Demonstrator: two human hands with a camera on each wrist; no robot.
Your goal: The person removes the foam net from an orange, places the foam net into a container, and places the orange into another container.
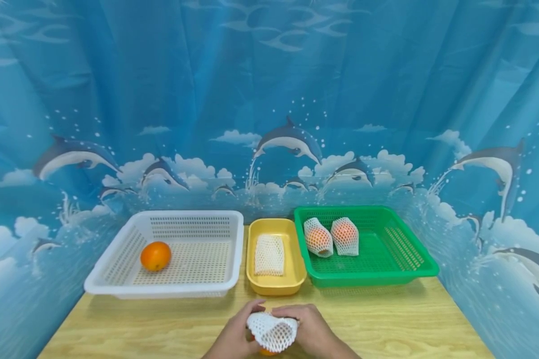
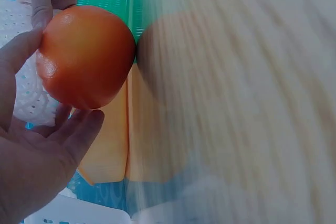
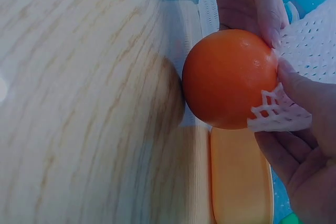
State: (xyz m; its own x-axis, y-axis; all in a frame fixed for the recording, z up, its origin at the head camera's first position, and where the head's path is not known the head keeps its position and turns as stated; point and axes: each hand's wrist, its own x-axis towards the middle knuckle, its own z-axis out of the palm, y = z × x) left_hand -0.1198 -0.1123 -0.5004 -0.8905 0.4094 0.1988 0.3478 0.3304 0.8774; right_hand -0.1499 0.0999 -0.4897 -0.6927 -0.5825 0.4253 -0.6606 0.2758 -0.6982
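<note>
Low at the near side of the wooden table, both hands are around an orange (image 3: 228, 80) and a white foam fruit net (image 1: 274, 333). My left hand (image 1: 237, 333) holds the orange, its thumb at the fruit's side and its fingers curved below, as the left wrist view shows. My right hand (image 1: 313, 330) grips the net, whose edge (image 3: 275, 114) is drawn over one side of the orange. Most of the fruit stays bare, close to the tabletop. In the head view the net's open mouth faces up and hides most of the orange.
A white basket (image 1: 161, 289) at the left holds another orange (image 1: 155, 256). The yellow tray (image 1: 276, 285) in the middle has flat foam nets (image 1: 269, 255) in it. At the right, a green basket (image 1: 373, 276) contains two netted fruits (image 1: 345, 236). A dolphin-print curtain (image 1: 269, 99) hangs behind.
</note>
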